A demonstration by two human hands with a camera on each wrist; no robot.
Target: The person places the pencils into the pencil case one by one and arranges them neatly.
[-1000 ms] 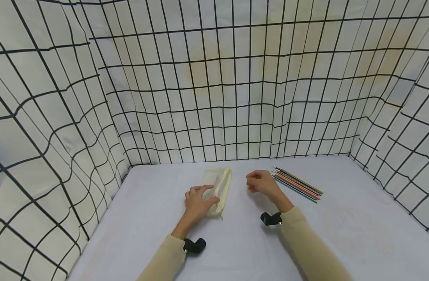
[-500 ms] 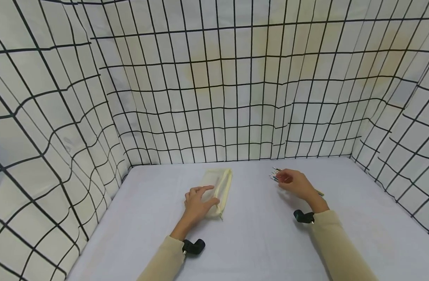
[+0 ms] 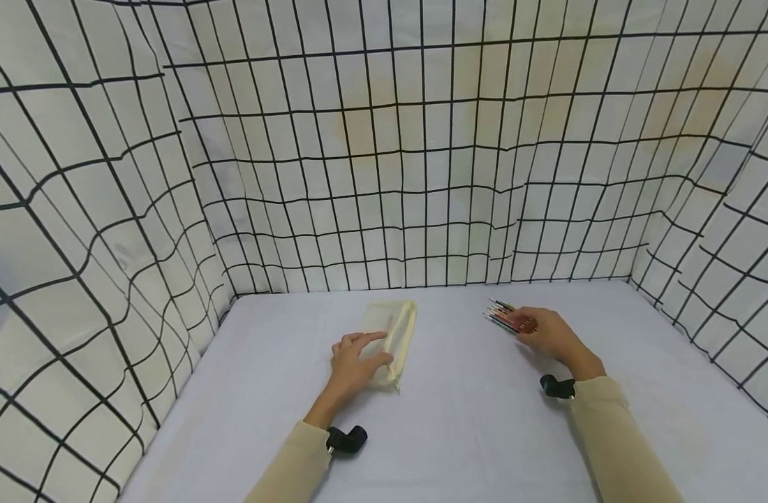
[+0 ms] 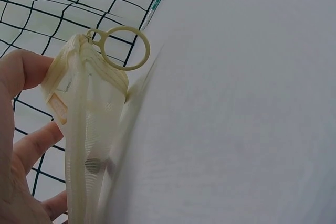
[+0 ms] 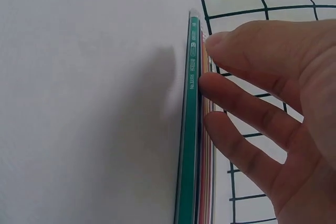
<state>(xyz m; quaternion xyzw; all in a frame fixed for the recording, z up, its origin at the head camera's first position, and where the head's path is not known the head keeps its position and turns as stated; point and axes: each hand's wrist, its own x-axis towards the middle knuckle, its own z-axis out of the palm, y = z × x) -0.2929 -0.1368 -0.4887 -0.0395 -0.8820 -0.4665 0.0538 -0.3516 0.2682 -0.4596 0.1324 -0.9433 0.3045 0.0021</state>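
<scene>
A pale yellow see-through mesh zip pouch (image 3: 400, 342) lies left of centre on the white table, a ring pull (image 4: 126, 48) at its near zipper end. My left hand (image 3: 354, 365) holds the pouch by its near part, thumb at the zipper edge and fingers spread along the mesh. Something small and dark shows through the mesh in the left wrist view. To the right, my right hand (image 3: 550, 339) reaches over a bundle of coloured pencils (image 3: 500, 314). Its thumb and fingertips are right at the pencils, beside the green pencil (image 5: 189, 129); the palm covers part of the bundle.
White cloth with a black grid (image 3: 422, 168) rises behind the table (image 3: 447, 433) and along both sides. A small black camera (image 3: 348, 440) is worn on the left wrist, and another black camera (image 3: 556, 386) on the right.
My right hand has moved right, from near the pouch to over the pencils, then slightly farther right along them. The left hand and the pouch have stayed in place.
</scene>
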